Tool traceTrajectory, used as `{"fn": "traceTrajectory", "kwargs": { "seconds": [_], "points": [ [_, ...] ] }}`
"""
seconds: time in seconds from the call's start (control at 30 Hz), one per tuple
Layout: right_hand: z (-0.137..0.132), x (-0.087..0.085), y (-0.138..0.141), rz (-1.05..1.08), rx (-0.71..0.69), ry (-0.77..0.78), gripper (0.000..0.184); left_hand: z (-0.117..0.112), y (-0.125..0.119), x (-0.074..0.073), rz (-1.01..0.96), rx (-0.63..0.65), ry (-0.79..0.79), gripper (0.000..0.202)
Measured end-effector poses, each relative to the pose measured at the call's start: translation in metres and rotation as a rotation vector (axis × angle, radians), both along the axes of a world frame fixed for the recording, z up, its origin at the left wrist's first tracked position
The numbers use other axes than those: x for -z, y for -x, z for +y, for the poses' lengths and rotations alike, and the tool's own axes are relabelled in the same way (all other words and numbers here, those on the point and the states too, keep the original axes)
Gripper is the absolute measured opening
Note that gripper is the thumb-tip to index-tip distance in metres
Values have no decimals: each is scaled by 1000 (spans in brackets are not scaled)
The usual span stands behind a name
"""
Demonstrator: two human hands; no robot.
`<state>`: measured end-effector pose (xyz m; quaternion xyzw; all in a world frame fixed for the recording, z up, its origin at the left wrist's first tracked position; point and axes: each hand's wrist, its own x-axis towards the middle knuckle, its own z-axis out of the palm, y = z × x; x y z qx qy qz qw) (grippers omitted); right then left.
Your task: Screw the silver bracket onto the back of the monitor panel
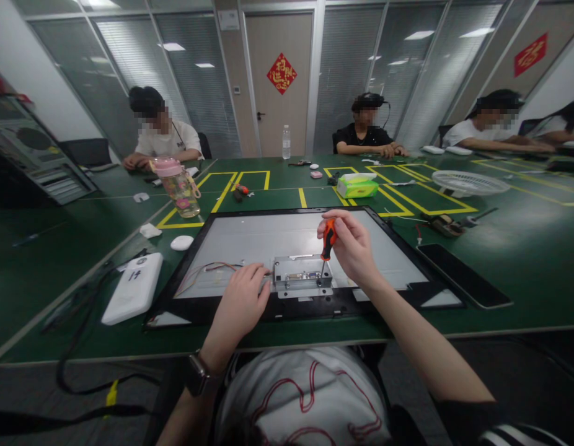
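A flat display panel (222, 238) with a black frame lies face down in front of me. At its near middle sits a metal box (296, 267) with ports along its near side. My right hand (354, 244) grips a red and black screwdriver (329, 240), held upright with its tip at the right end of the box. My left hand (247, 291) rests on the panel at the box's left side, fingers stretched out. Thin coloured wires (217, 266) run left from near its fingertips. Whether the left fingertips touch the box, I cannot tell.
A white power bank (133, 288) and a white round case (181, 243) lie left of the panel. To the right is a black phone (461, 274). A cup (178, 189), tissue pack (357, 186) and fan grille (468, 183) stand farther back. Several people sit across the table.
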<state>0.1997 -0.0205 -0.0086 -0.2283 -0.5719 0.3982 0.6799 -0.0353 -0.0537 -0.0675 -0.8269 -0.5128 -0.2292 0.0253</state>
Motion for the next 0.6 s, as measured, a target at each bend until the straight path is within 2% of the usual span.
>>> {"fn": "traceTrajectory", "kwargs": {
  "seconds": [0.13,0.33,0.43,0.6],
  "points": [
    [-1,-2,2,-11,-29,-22,22,0,1,0,1,-3,2,22],
    [3,2,-1,-17,109,-106,17,0,1,0,10,1,20,23],
    [2,3,-2,-23,49,-38,13,0,0,-1,8,-1,16,23],
    [-2,-1,2,42,-86,13,18,-1,0,-2,5,-4,23,23]
  ]
}}
